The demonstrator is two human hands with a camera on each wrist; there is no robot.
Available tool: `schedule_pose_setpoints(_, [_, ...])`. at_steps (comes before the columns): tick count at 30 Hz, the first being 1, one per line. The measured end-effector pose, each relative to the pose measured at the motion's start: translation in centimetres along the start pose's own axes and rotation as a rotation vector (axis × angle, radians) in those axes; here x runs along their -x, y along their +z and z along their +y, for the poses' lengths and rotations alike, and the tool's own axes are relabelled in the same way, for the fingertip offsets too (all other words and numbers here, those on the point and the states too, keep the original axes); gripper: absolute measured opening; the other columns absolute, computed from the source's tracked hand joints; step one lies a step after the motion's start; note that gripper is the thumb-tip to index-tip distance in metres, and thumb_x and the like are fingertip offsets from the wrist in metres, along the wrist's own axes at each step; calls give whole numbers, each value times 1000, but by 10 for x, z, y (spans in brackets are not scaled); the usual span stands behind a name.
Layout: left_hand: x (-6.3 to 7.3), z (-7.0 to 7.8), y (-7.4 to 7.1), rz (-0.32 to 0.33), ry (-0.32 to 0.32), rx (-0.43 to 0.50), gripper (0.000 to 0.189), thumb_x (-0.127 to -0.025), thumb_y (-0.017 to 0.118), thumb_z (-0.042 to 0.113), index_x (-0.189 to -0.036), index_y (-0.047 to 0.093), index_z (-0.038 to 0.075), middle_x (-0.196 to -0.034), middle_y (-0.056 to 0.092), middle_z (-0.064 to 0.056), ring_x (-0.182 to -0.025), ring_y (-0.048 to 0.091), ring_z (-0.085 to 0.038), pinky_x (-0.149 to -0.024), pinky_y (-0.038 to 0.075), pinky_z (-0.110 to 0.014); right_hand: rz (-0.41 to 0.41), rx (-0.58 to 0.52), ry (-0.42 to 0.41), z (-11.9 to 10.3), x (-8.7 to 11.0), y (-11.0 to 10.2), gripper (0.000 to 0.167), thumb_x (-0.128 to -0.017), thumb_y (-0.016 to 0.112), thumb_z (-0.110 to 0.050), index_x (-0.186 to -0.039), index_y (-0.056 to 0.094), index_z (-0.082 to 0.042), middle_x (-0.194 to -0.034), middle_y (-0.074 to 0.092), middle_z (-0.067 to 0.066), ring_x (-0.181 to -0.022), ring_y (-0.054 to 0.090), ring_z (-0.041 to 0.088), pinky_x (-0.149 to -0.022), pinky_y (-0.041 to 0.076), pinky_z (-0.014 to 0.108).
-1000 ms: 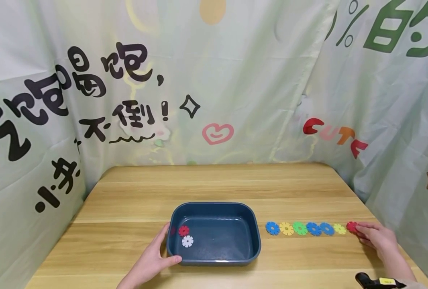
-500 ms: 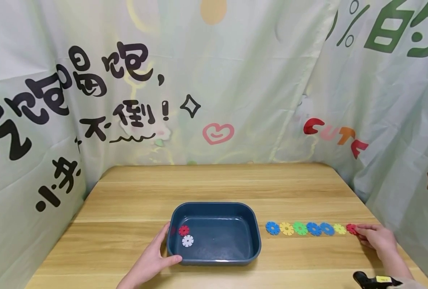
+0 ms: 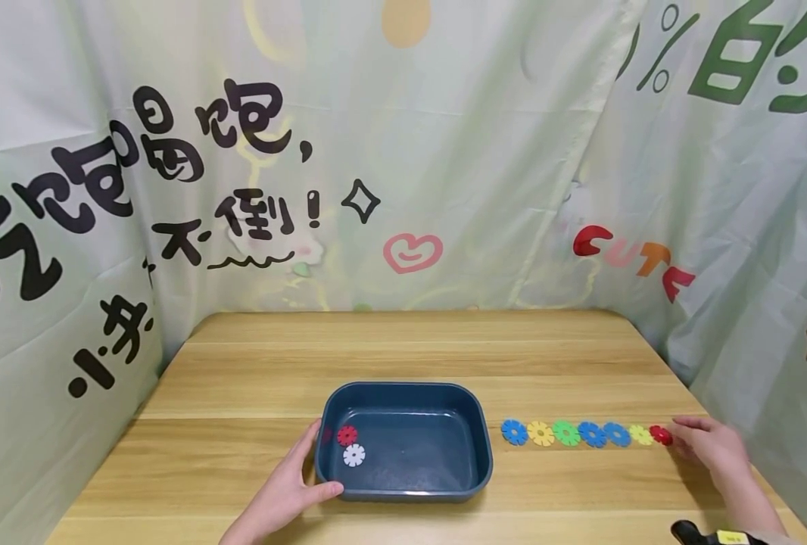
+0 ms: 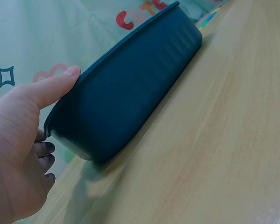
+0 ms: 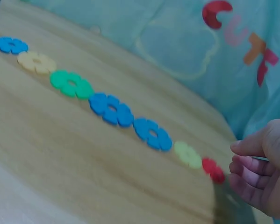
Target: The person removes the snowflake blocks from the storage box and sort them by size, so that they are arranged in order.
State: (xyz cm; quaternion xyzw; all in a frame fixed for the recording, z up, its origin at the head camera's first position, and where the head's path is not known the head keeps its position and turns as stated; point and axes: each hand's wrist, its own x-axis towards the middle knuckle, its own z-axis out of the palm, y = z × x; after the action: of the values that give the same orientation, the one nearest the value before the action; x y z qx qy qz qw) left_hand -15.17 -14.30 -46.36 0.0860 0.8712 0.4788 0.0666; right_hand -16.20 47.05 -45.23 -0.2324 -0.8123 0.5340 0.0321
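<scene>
My left hand [image 3: 286, 484] grips the left end of a dark blue plastic basin [image 3: 403, 496], its thumb at the front rim and the fingers round the left side. Inside the basin lie a red notched plastic disc [image 3: 347, 435] and a white disc [image 3: 353, 455]. To its right, several flower-shaped discs make a row: blue [image 3: 515, 432], yellow [image 3: 541, 434], green [image 3: 566, 433], two blue, a small yellow disc [image 3: 641, 434] and a red disc [image 3: 661, 435] at the right end. My right hand [image 3: 713, 446] is right beside that red disc, thumb and fingers apart with nothing between them.
A wooden table [image 3: 403, 348] bears everything. Printed curtains [image 3: 478, 151] hang behind it and at both sides. A black strap piece [image 3: 690, 532] shows at the right wrist.
The red disc at the row's end has shifted slightly left against the small yellow disc. My right fingers have come off it. The left hand stays on the basin.
</scene>
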Motion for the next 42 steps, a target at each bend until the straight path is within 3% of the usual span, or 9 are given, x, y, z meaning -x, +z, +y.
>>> schedule_pose_setpoints(4, [1, -1, 0, 2, 5, -6, 97, -72, 79, 36, -147, 24, 7, -147, 26, -22, -132, 24, -44, -99, 24, -65, -53, 23, -59, -5, -10, 2, 40, -89, 60, -22, -108, 56, 13, -77, 62, -10, -66, 60, 2, -60, 53, 24])
schedule_pose_setpoints(8, [1, -2, 1, 6, 12, -13, 98, -72, 79, 36, -147, 23, 7, -147, 26, -22, -132, 25, -44, -99, 24, -65, -92, -38, -185, 10, -39, 10, 30, -89, 63, -28, -106, 63, -4, -81, 62, -17, -71, 61, -2, -61, 54, 22])
schedule_pose_setpoints(12, [0, -3, 1, 5, 9, -12, 98, -72, 79, 36, -147, 23, 7, -147, 26, -22, -132, 25, -44, -99, 24, -65, -121, -98, -280, 7, -50, 30, 40, -87, 66, -30, -112, 59, 0, -84, 62, -20, -75, 62, -2, -64, 54, 21])
schedule_pose_setpoints(16, [1, -3, 2, -3, -6, -12, 98, -71, 79, 36, -147, 23, 7, -148, 26, -22, -132, 25, -44, -99, 24, -65, -168, -42, -299, -41, -14, 55, 57, -89, 64, -27, -122, 46, 16, -90, 64, -11, -78, 62, 0, -68, 54, 24])
schedule_pose_setpoints(19, [1, -2, 2, -8, -13, -11, 99, -71, 79, 37, -147, 23, 8, -148, 26, -22, -132, 25, -44, -99, 25, -65, -196, 8, -319, -79, 17, 72, 53, -92, 59, -21, -122, 43, 19, -91, 63, -9, -78, 61, 0, -69, 54, 25])
schedule_pose_setpoints(22, [1, -1, 1, -5, -7, -14, 98, -71, 79, 37, -147, 23, 7, -148, 26, -21, -132, 25, -43, -99, 25, -64, -213, 14, -335, -103, 34, 87, 47, -92, 58, -17, -122, 45, 18, -91, 64, -7, -77, 61, 1, -71, 54, 26])
schedule_pose_setpoints(32, [-1, -3, 1, 17, 24, -36, 99, -71, 79, 38, -147, 23, 7, -147, 26, -22, -132, 24, -44, -100, 23, -65, -332, -12, -401, -147, 55, 141, 37, -91, 59, -11, -117, 51, 14, -93, 64, 8, -79, 62, 11, -73, 54, 33])
schedule_pose_setpoints(42, [-2, -4, 0, 4, 9, -21, 99, -71, 79, 38, -147, 24, 8, -148, 26, -21, -133, 24, -43, -100, 24, -64, -508, -58, -464, -169, 77, 205, 26, -86, 62, -4, -105, 57, 13, -88, 65, 15, -80, 62, 28, -69, 55, 35])
